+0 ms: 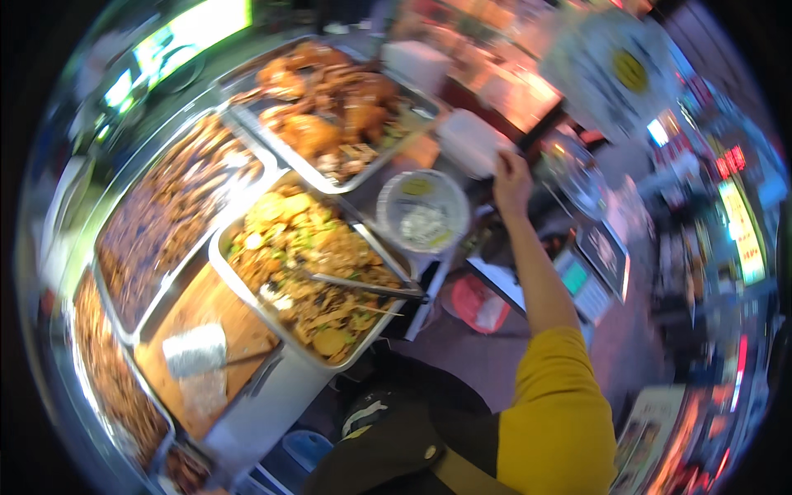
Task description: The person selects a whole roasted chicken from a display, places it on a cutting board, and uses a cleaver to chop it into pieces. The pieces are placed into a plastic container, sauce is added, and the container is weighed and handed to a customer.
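Note:
My right hand [513, 182] reaches forward, its fingertips at the right end of a white plastic box or stack of containers [473, 142]. Blur hides whether the fingers grip it. My left hand is out of view. Just left of the right hand stands a round tub with a printed clear lid [422, 211]. Nearer me, a metal tray of mixed sliced vegetables [315, 266] has metal tongs [365, 286] lying across it. Beyond it is a tray of glazed brown meat pieces [328, 111].
Left lie a tray of small brown pieces [179, 210] and a wooden cutting board [185, 291] with a cleaver [197, 351]. Right are a scale with a lit display [575, 278] and a hanging plastic bag [609, 74]. A red basin [479, 303] sits lower down.

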Available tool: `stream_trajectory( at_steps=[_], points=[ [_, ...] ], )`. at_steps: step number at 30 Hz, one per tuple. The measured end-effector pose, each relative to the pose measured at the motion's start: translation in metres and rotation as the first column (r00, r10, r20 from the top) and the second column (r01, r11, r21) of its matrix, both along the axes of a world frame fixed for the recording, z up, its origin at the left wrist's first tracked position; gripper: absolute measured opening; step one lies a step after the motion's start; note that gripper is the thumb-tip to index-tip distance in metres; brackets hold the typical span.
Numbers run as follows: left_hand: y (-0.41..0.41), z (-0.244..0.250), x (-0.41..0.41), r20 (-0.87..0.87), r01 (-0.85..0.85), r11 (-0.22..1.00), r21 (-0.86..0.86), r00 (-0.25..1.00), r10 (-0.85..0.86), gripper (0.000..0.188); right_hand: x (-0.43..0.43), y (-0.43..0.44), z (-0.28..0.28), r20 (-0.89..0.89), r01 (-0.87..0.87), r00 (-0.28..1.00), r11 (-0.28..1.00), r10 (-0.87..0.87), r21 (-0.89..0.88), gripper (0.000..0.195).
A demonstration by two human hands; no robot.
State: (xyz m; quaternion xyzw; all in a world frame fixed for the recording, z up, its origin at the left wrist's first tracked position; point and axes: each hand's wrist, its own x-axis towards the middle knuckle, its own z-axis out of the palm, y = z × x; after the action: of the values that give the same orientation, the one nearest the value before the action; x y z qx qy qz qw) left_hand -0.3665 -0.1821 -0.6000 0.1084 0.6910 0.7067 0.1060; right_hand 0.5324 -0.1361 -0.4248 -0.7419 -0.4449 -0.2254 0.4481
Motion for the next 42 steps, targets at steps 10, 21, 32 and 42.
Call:
stream_trajectory(
  at_steps=[10,21,32,42],
  points=[
    [0.088,0.121,0.196,-0.756,0.143,0.986,0.087,0.654,-0.028,0.054,0.167,-0.238,0.012,-0.194,0.597,0.802,0.767,-0.565,0.236,0.017],
    [-0.017,0.130,0.604,-0.928,0.519,0.822,-0.233,0.134,-0.347,0.035,0.495,-0.373,0.024,0.245,0.753,0.631,0.657,-0.736,0.033,0.047],
    [-0.212,0.180,1.172,-0.286,0.642,-0.767,0.009,-0.733,-0.617,0.093,0.480,-0.423,0.041,0.201,-0.027,0.956,0.745,0.214,-0.667,0.013],
    [-0.230,0.116,1.340,0.143,0.747,-0.607,0.269,-0.655,-0.742,0.056,0.615,-0.386,-0.034,-0.043,0.067,0.978,0.503,-0.205,-0.862,0.025]
  ],
)
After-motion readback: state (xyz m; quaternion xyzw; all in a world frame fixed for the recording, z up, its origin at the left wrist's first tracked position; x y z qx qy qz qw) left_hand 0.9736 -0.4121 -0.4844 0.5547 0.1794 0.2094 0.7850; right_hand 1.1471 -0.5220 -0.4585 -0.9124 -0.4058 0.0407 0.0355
